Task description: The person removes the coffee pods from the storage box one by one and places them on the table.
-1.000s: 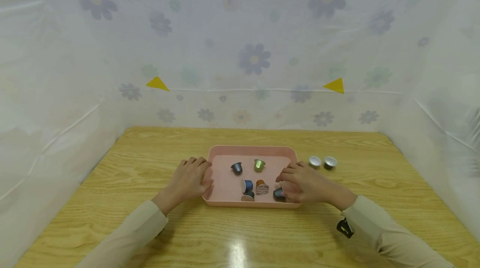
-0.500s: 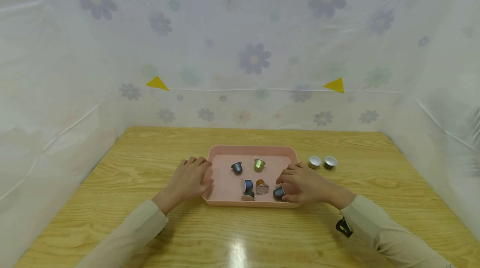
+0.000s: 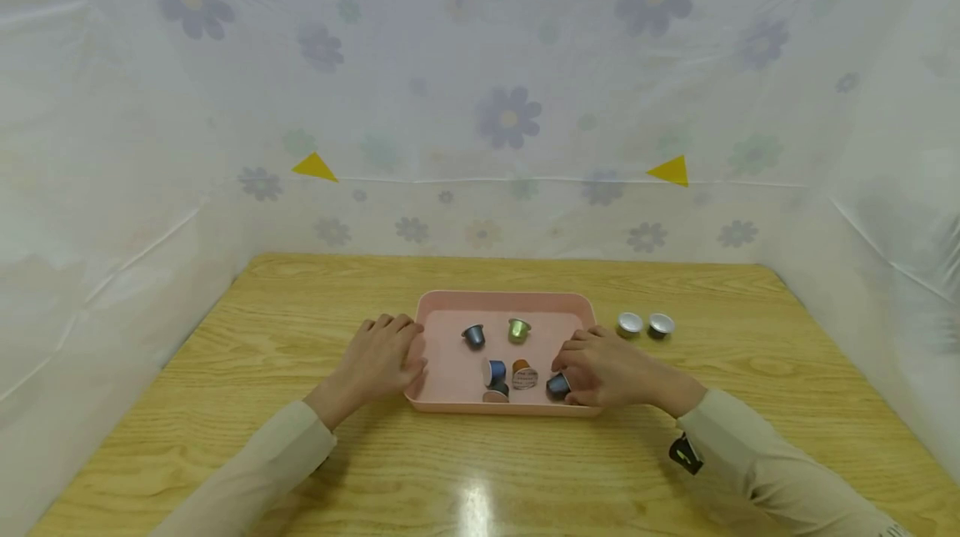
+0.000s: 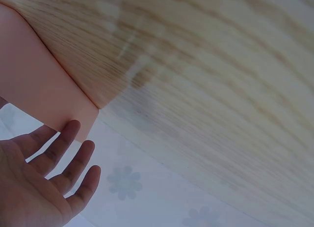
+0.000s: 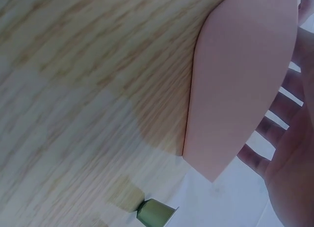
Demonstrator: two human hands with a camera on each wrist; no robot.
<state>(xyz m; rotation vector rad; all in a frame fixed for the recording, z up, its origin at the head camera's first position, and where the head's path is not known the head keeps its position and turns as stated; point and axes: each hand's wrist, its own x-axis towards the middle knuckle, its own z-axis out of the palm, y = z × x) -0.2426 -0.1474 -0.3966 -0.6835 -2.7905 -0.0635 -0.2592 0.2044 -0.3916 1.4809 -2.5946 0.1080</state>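
A pink tray (image 3: 517, 409) lies on the table with several coffee capsules in it. My left hand (image 3: 378, 358) rests at its left side, fingers relaxed; in the left wrist view one fingertip overlaps the tray's outer wall (image 4: 39, 85). At the other end my right hand (image 3: 607, 366) lies over the right rim with fingers loosely bent inward. Beside its thumb is a dark blue capsule (image 3: 557, 387). A green capsule (image 3: 518, 330) and a dark grey capsule (image 3: 474, 336) lie toward the back. Nearer the front are a blue capsule (image 3: 493, 371), an orange capsule (image 3: 522, 373) and a dark capsule (image 3: 497, 393).
Two more capsules stand on the table right of the tray, lids up: a greenish capsule (image 3: 629, 325) and a dark-bodied capsule (image 3: 661, 326). Flower-patterned white sheeting (image 3: 510, 212) encloses the wooden table (image 3: 375, 470) at the back and both sides.
My right hand and forearm have shifted slightly left, and the right thumb now shows beside the dark blue capsule. The left hand, tray and capsules stay in place.
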